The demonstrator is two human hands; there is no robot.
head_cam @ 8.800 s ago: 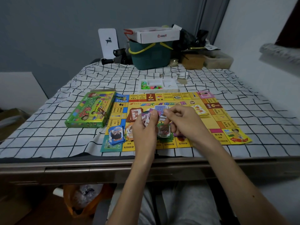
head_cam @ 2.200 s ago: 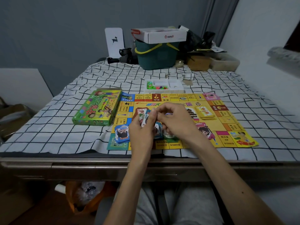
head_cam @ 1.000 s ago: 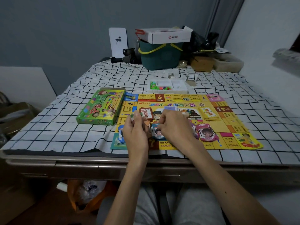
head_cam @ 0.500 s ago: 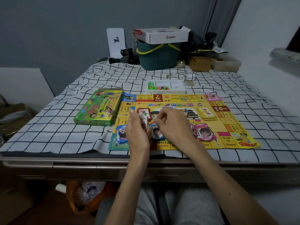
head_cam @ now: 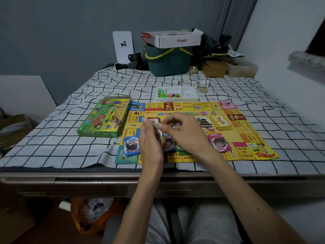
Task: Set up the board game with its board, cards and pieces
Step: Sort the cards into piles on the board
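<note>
Left of hands, on board (head_cam: pixel 246 124): blue note pile (head_cam: pixel 131 146). Clamps small stack of notes (head_cam: pixel 158 132) upright in left hand (head_cam: pixel 152 143); pinches top one with right hand (head_cam: pixel 184 133), both hands close together over board's near part. Judged light, thin, floppy, slick: better gripped by edges, peeled off singly. Right: pink pile (head_cam: pixel 219 143) just beside wrist, yellow cards (head_cam: pixel 222 122) farther back

The yellow board (head_cam: pixel 246 124) lies flat mid-frame. On it sit a blue card stack (head_cam: pixel 131 146) at lower left, a pink stack (head_cam: pixel 219 143) at right and a yellow stack (head_cam: pixel 222 122) above that. At centre the left hand (head_cam: pixel 151 143) grips more cards (head_cam: pixel 159 133), pinched by the right hand (head_cam: pixel 186 136). Green and red pieces (head_cam: pixel 168 94) lie in a white tray (head_cam: pixel 190 95) just above the board.
</note>
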